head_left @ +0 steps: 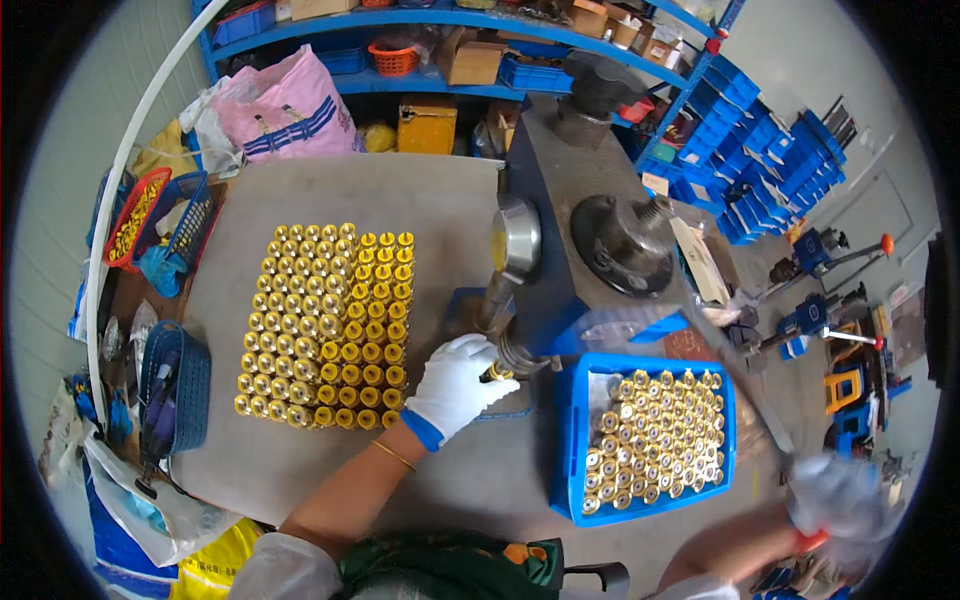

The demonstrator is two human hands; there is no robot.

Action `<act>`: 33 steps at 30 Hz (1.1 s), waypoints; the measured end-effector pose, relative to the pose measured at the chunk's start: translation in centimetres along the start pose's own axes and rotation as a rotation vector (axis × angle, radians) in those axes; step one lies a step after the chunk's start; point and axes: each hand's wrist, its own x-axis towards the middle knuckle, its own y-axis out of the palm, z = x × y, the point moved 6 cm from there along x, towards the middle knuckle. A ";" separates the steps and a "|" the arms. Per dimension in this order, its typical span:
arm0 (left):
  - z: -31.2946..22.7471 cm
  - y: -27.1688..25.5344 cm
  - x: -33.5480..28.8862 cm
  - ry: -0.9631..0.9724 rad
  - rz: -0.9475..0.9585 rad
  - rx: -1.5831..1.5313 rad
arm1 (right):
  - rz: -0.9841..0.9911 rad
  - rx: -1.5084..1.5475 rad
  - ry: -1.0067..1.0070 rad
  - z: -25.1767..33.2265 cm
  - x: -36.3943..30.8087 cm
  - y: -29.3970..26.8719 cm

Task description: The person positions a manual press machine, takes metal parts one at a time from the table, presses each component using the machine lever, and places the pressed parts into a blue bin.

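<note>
My left hand [455, 385], in a white glove with a blue cuff, is closed on a small brass fitting [497, 373] at the foot of a dark bench press [600, 200]. Just left of it stand rows of brass fittings [300, 320], packed upright on the grey table [420, 190]; the right-hand columns show narrower tops. My right hand [835, 500], also gloved, is smeared by motion at the far right. It is by the lower end of the press's long lever [750, 400], and its fingers cannot be made out.
A blue tray [568, 450] of brass fittings sits right of the press. Baskets, including a blue one [190, 400], line the left edge. Behind stand a pink sack [285, 105] and blue shelving [450, 18]; blue bins [740, 150] and other lever presses [810, 320] are at the right.
</note>
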 end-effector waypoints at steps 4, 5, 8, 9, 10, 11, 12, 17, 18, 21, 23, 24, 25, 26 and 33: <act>1.5 -0.4 -0.7 -0.152 0.068 -0.130 | 0.850 2.166 0.172 9.8 19.4 -15.4; 1.8 -1.2 -1.2 -0.185 0.064 -0.148 | 0.919 2.232 0.171 14.2 17.7 -16.6; 2.2 -0.5 -1.4 -0.172 0.037 -0.161 | 1.102 2.463 0.400 18.4 16.5 -17.2; 1.8 -0.4 -1.4 -0.165 0.038 -0.169 | 1.091 2.469 0.424 18.2 16.8 -16.9; 1.1 -1.0 -1.0 -0.137 0.040 -0.083 | 1.062 2.414 0.374 18.0 16.9 -16.8; 0.4 -1.5 -0.8 -0.109 0.040 0.004 | 1.031 2.359 0.326 17.9 17.1 -16.8; 0.5 -1.6 -0.9 -0.041 -0.014 0.023 | 1.075 2.360 0.361 18.0 17.0 -16.9; 1.0 -1.0 -0.9 -0.085 0.049 0.070 | 1.182 2.565 0.594 18.8 16.2 -17.7; 1.0 -0.9 -0.6 -0.066 0.029 0.067 | 1.223 2.500 0.633 18.9 16.0 -17.6; 0.4 -1.2 -0.5 -0.074 0.066 0.097 | 1.216 2.483 0.825 18.1 16.1 -17.3; 0.1 -1.7 -0.6 -0.081 0.072 0.098 | 1.268 2.479 0.690 18.3 16.1 -17.4; 0.3 -1.7 -0.5 -0.047 0.082 0.088 | 1.443 2.663 0.632 18.6 16.3 -17.8; 0.4 -2.3 -0.9 -0.055 0.087 0.107 | 1.348 2.710 0.448 18.0 17.3 -17.6; 0.7 -3.2 -1.3 -0.144 0.051 0.077 | 1.243 2.743 0.267 16.8 18.4 -16.9; 0.7 -1.6 -0.6 -0.150 0.035 -0.078 | -0.108 3.699 0.774 9.5 29.1 -2.7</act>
